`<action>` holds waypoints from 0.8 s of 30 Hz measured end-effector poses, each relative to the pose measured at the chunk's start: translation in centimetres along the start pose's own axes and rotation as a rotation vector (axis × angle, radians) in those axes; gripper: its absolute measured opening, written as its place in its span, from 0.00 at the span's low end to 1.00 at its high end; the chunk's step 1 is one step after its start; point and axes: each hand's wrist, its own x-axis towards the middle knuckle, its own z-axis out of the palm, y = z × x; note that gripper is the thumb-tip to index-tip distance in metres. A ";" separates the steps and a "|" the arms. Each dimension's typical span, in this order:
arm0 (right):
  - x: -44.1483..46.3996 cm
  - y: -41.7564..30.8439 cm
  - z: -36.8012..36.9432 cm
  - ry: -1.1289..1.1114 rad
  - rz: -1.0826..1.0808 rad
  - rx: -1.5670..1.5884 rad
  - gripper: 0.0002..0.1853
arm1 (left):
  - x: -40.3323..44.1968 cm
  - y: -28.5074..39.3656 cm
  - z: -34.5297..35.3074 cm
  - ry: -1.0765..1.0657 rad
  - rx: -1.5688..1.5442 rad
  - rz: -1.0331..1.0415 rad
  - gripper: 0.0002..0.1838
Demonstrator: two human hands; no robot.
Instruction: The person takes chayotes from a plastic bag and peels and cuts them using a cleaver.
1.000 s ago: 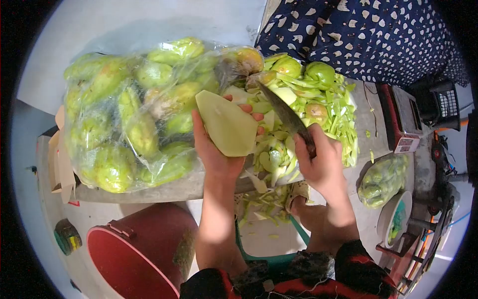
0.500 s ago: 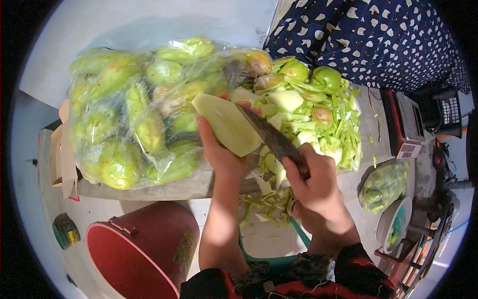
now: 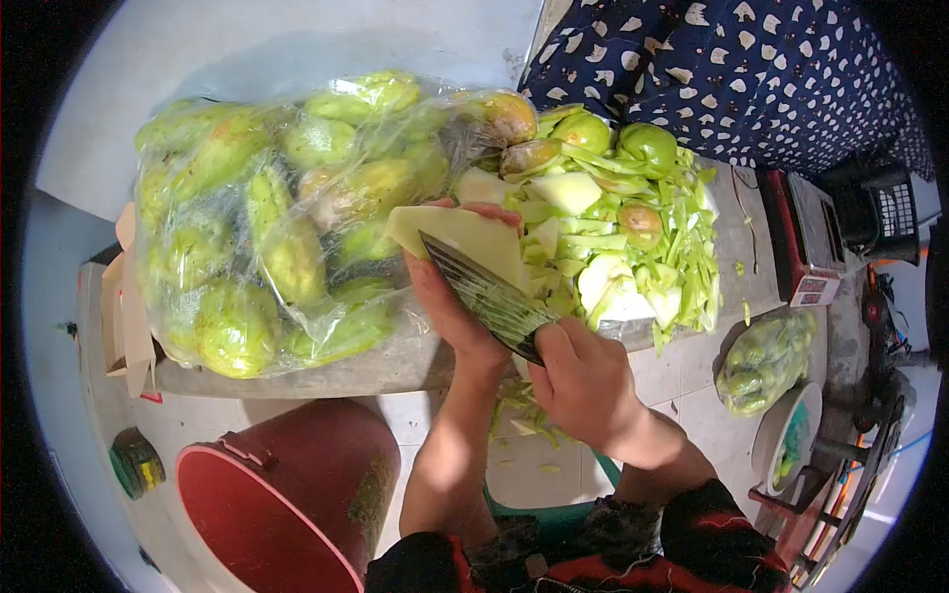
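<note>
My left hand is closed round a peeled pale green mango, held above the table's front edge. In my right hand is a knife, gripped by its handle. Its wide dark blade lies slantwise across the mango's near side, with light streaks along it. To the right of the mango spreads a heap of green peelings, mixed with peeled pieces and several unpeeled mangoes. A large clear plastic bag of green mangoes lies to the left.
A red bucket is tilted below the table at left. Peelings lie on the floor beneath my hands. At right are a red scale, another bag of green produce and a white basin. Dark patterned cloth hangs behind.
The knife has swung left and down, its blade now over the mango's near side. My right hand has moved left and slightly lower. The mango has turned in my left hand.
</note>
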 end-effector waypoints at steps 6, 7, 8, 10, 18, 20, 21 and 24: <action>0.0 0.2 0.3 -0.010 -0.014 -0.030 0.09 | 0.0 -0.2 1.3 0.115 0.007 0.074 0.32; 0.0 0.1 0.2 -0.011 -0.011 -0.031 0.09 | 0.1 -0.1 1.3 0.088 0.046 0.092 0.32; 0.0 0.1 0.2 -0.013 -0.008 -0.033 0.09 | 0.1 -0.1 1.2 0.061 0.084 0.110 0.31; -0.1 0.2 0.2 -0.017 0.026 0.030 0.07 | 0.1 0.0 1.3 0.063 0.080 0.104 0.31; 1.5 1.0 -2.3 -0.165 0.382 0.433 0.08 | 0.4 1.1 2.1 0.061 0.115 -0.011 0.29; 1.1 0.9 -1.1 -0.060 0.301 0.409 0.07 | 0.5 0.8 1.8 0.041 0.174 0.063 0.27; 1.0 0.8 -0.9 -0.061 0.300 0.410 0.07 | 0.5 1.0 2.1 0.042 0.174 0.064 0.27; 0.9 0.4 -0.7 -0.006 0.271 0.360 0.06 | 0.5 1.4 2.6 0.222 0.261 -0.001 0.27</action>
